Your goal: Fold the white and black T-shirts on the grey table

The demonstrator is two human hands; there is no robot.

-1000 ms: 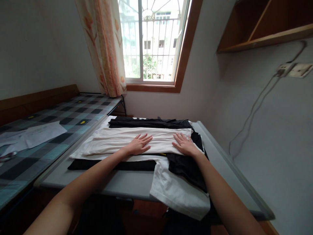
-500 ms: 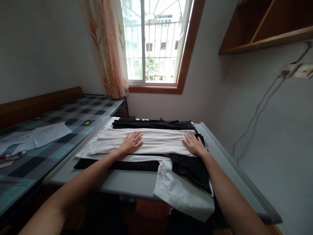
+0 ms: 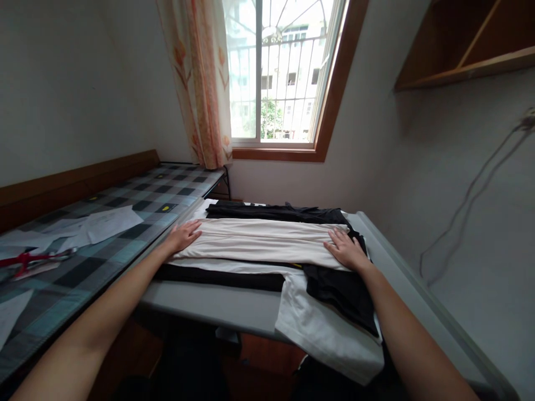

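A long, folded cream garment [image 3: 259,242] lies across a pile of clothes on the grey table [image 3: 217,306]. Flat on its left end rests my left hand [image 3: 184,236], open with the fingers stretched out. My right hand [image 3: 345,248] is open too, laid on the garment's right end. Beneath are black garments [image 3: 276,213], showing along the far side, and a white shirt [image 3: 321,320] whose sleeve hangs over the near edge. A black sleeve [image 3: 345,295] lies on top of that white sleeve, just below my right hand.
A bed with a checked cover [image 3: 137,200] stands at the left, with paper sheets [image 3: 104,225] and a red object [image 3: 27,259] on it. Ahead is a barred window [image 3: 288,83] with a floral curtain [image 3: 209,89]. A wooden shelf [image 3: 463,72] hangs at upper right.
My left hand has slid left along the cream garment, from its middle part to its left end. The right hand stays at the right end. The view has turned slightly left.
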